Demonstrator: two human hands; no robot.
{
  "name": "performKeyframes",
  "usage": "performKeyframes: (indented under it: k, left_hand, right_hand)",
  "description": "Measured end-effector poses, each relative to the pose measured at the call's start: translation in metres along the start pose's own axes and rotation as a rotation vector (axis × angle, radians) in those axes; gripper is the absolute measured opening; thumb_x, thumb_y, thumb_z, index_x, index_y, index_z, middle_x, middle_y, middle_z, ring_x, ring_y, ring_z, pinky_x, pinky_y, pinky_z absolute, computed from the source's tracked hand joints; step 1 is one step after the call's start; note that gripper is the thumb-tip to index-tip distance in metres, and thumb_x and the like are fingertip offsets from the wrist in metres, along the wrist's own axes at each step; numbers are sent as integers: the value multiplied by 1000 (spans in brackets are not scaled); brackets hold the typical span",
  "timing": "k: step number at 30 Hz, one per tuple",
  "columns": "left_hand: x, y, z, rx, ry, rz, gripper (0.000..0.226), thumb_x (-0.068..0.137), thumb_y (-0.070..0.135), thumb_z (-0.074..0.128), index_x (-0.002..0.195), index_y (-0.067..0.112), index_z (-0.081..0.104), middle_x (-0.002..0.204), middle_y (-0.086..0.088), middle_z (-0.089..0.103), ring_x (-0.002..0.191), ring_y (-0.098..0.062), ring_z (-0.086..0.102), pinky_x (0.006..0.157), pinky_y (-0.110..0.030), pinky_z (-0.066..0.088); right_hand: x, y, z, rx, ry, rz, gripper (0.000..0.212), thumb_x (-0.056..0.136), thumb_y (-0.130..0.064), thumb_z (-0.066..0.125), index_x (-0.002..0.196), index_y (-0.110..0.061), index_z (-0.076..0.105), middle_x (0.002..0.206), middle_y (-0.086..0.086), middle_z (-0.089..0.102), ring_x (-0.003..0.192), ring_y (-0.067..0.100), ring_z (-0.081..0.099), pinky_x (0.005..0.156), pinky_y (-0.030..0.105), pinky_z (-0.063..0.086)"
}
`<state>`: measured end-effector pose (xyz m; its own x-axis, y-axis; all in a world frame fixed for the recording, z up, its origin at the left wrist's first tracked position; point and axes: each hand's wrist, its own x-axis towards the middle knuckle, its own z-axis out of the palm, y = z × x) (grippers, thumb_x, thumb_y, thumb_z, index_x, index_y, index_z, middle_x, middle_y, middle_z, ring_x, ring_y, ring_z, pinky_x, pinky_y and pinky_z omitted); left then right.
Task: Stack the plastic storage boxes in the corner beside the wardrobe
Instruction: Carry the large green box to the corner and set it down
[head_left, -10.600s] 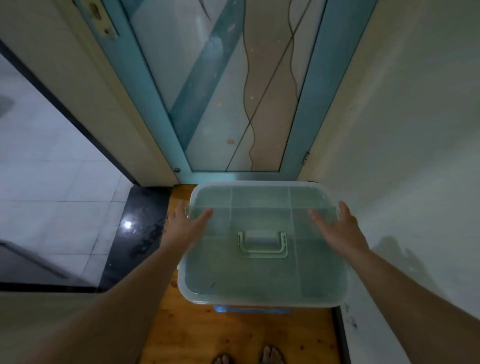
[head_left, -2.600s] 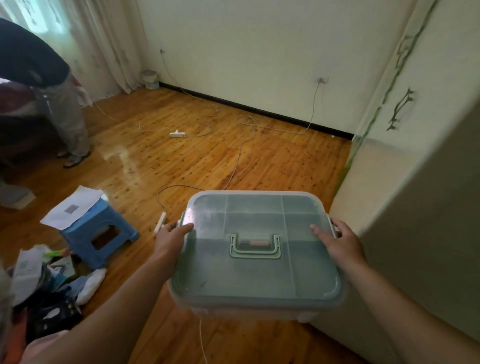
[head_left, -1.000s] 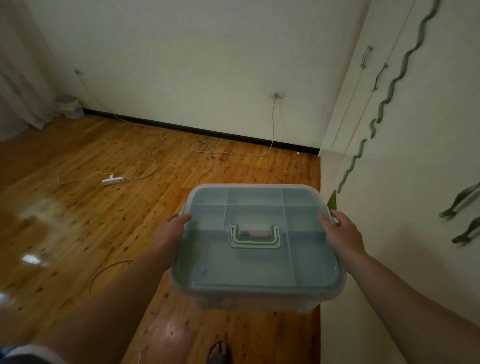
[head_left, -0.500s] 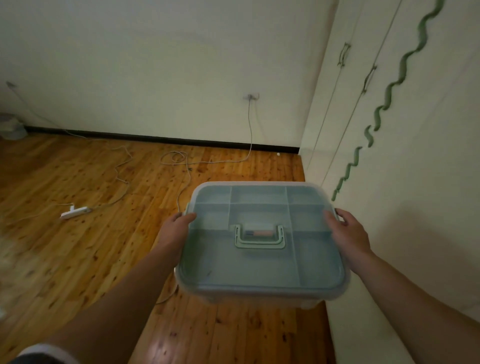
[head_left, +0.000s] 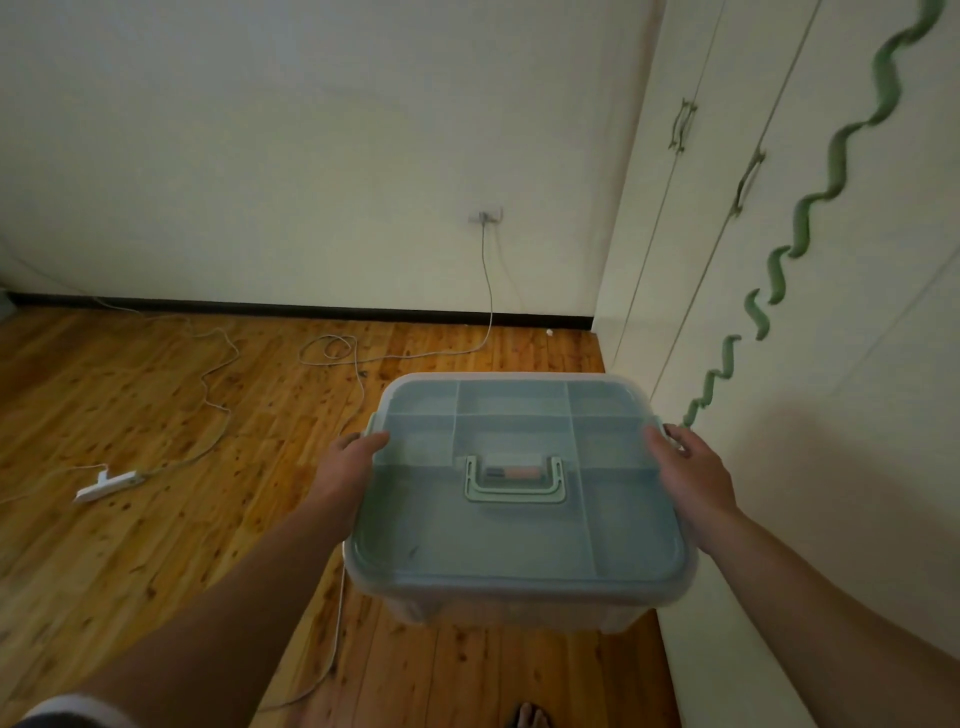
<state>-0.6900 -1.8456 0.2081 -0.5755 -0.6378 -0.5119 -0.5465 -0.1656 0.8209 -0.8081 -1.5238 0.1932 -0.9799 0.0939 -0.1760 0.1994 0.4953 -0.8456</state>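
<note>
Bare toes (head_left: 529, 717) at six o'clock, a person carries a plastic storage box (head_left: 519, 610) along the wardrobe (head_left: 831, 389). The stool and floor clutter seen on the nine o'clock side moments earlier are gone from view, and the far wall (head_left: 311, 156) now stands square ahead. The left hand (head_left: 347, 470) clamps the box's nine o'clock edge, thumb laid over the lid rim and fingers tucked out of sight below. The right hand (head_left: 693, 475) does the same at three o'clock, fingers wrapped round the side. The hold is unchanged from a second ago, and the box rides level in the air at five o'clock, clear of the wooden floor (head_left: 156, 415) and just beside the wardrobe front.

Through the cloudy green lid (head_left: 519, 545) a divided tray (head_left: 511, 402) shows. Under the folded-down handle (head_left: 514, 480) lie two small things, one pinkish and one dark, both too blurred to name. Nothing can be made out in the other compartments, and the tub below the tray is hidden.

Farther out, a white power strip (head_left: 106, 484) lies at nine o'clock, and a cable (head_left: 332, 353) loops across the boards and up to a wall socket (head_left: 485, 215) at twelve. The corner (head_left: 566, 343) between wall and wardrobe, at one o'clock, holds no box yet — only the cable runs near it. By that evidence the carry is nearly done: this box looks set to form the bottom of the stack, with the setting-down still to come.
</note>
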Motion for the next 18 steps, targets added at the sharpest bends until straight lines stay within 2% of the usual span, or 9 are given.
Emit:
performKeyframes:
  k: [7,11,15,18]
  left_hand:
    - [58,55,56,16,34,-10,44,94,33,56,136,21,52,133,-7,57,117,-29,55,93,-49,47]
    - [98,82,86,14,32,11,44,94,34,56,136,21,53,132,-6,57,107,-23,55,86,-46,49]
    - [133,107,107,23,34,11,43,93,35,57,134,21,55,129,-6,59,101,-22,55,86,-47,50]
    - [161,126,122,35,17,23,43,92,37,58,133,22,56,119,-3,61,99,-22,57,76,-43,51]
  right_hand:
    - [95,-23,3,3,-14,3,55,90,-58,45,136,-27,47,132,5,55,116,27,53,93,43,44]
    - [151,-40,7,4,-30,8,55,90,-58,46,135,-27,48,132,4,55,115,27,53,94,45,45]
    - [193,-51,13,16,-20,20,55,90,-57,47,135,-26,48,131,5,56,113,27,54,90,42,45]
    - [223,-62,20,-4,-8,14,54,91,-56,45,136,-25,47,131,6,55,113,28,54,93,46,46]
